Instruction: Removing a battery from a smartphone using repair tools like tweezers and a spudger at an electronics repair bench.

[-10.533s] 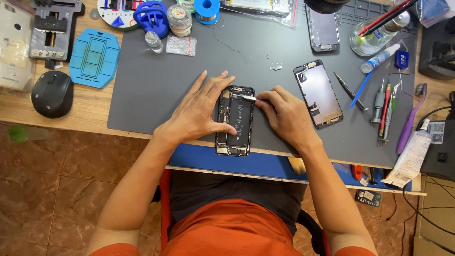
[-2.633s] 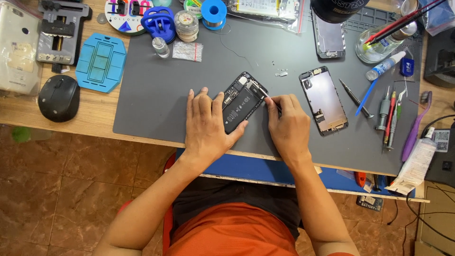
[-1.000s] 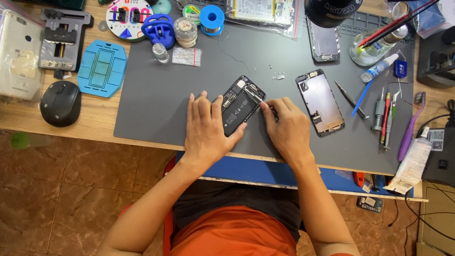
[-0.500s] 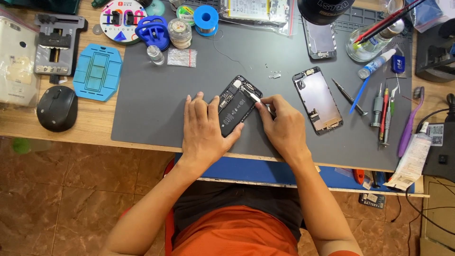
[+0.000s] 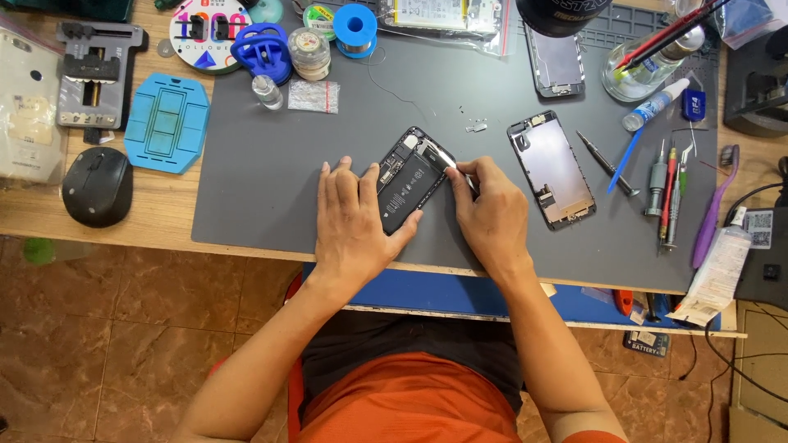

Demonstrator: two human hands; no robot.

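Palm-down, left hand (image 5: 355, 223) steadies opened phone (image 5: 410, 179); right hand (image 5: 490, 215) pinches tweezers (image 5: 446, 161).

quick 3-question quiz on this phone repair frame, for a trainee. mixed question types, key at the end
1. True or false: the left hand rests on the opened phone and steadies it on the grey mat.
2. What does the right hand hold against the phone's upper right corner?
A. a purple toothbrush
B. metal tweezers
C. a blue suction cup
3. Fill in: the detached screen panel lies to the ____ of the right hand.

Key: 1 true; 2 B; 3 right
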